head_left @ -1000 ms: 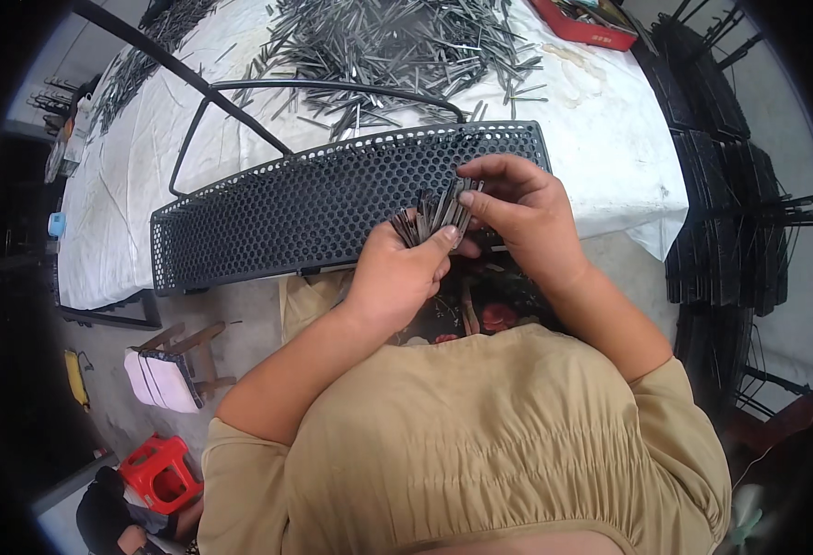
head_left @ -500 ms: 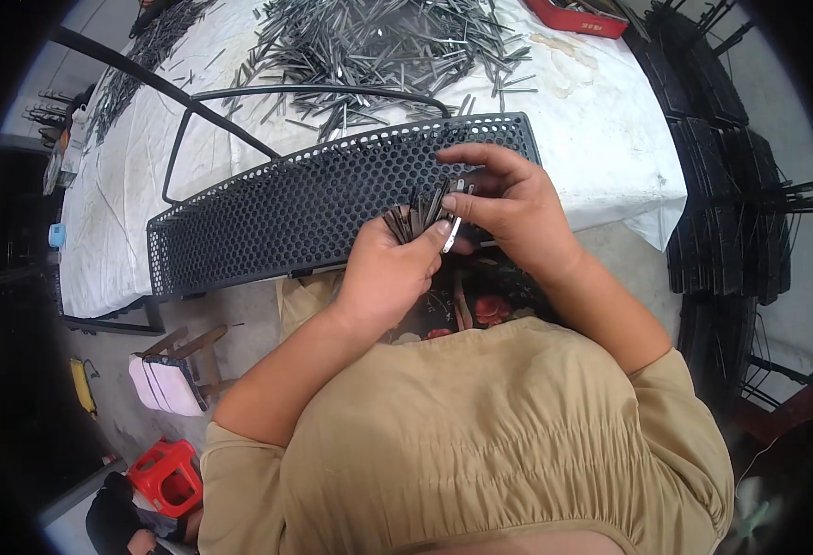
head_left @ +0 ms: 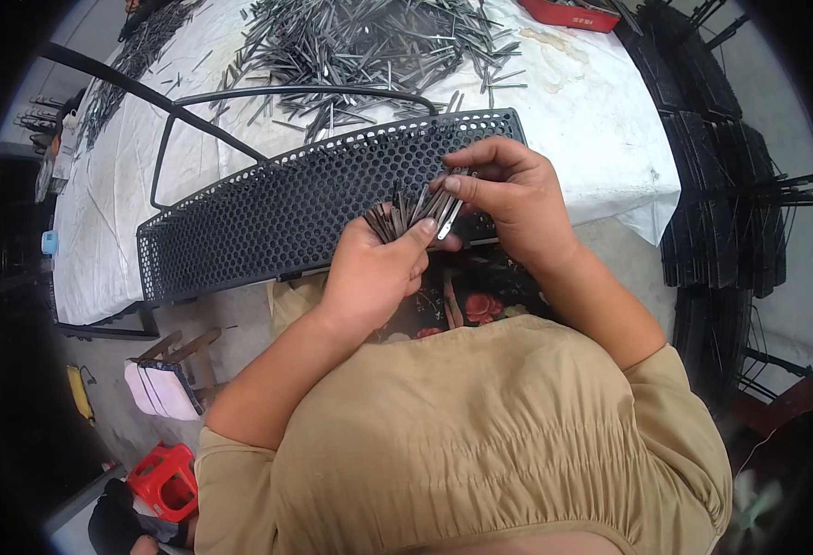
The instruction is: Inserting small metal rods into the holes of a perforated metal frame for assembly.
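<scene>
My left hand point(head_left: 376, 270) is closed round a fanned bundle of thin, dark metal strips point(head_left: 395, 218), its thumb pressed across them. At the bundle's right side, my right hand point(head_left: 529, 196) pinches the upper ends of a few strips between thumb and fingers. One strip there is brighter, with small holes near its end. How many strips the right fingers grip is hidden. Both hands are above the near right part of a black perforated metal panel point(head_left: 268, 215), which has a bent rod frame point(head_left: 160, 166) at its back.
A large heap of similar strips point(head_left: 369, 55) lies on the white-covered table point(head_left: 601, 153), with another heap point(head_left: 134, 74) at far left. A red tray point(head_left: 568, 13) sits at the back right. Black panels point(head_left: 726, 203) are stacked at right. A red stool point(head_left: 164, 481) and a person's arm point(head_left: 145, 546) show lower left.
My hands have shifted slightly left in the picture, as has the whole scene. The strips in my left hand are fanned wider, and the right fingers still pinch at their right side.
</scene>
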The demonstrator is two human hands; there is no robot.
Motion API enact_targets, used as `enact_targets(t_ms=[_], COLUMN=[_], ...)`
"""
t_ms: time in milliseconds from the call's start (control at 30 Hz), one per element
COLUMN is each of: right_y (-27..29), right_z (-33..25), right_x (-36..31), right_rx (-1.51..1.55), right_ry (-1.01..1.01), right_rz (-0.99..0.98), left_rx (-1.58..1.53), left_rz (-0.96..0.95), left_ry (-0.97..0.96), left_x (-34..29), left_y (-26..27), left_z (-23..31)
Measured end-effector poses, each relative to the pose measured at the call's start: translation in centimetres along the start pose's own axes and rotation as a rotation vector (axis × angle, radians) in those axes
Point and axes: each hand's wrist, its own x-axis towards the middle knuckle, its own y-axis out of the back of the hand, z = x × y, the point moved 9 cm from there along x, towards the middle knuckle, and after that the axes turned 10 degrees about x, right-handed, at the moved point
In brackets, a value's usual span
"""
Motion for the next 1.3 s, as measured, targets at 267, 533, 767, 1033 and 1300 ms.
enact_targets(t_ms=[267,533,767,1033,1300], right_y=[6.5,8.9,9.6,8.8,8.0], right_z=[-6.7,-8.1,-5.9,-5.1,-5.6], right_x=[2.6,4.1,5.2,5.9,5.9], right_rx=[-0.029,-0.137,-0.078,-0.155,-0.246], right_ry=[0.434,0.613,0.567,0.522,0.541], right_rz=[0.153,0.17,0.167,0.112,0.044], left_rx=[0.051,0.084,0.057,0.078,0.085], left_rz=[0.105,0.121,0.135,0.142,0.145], left_ry=[-0.089,-0.219,-0.234,-0.255,-0.255], left_x=[0.4,3.0,3.2,3.1,3.1], left_y=[2.2,3.7,3.9,3.7,4.0], left_z=[2.5,3.2,3.0,3.2,3.0])
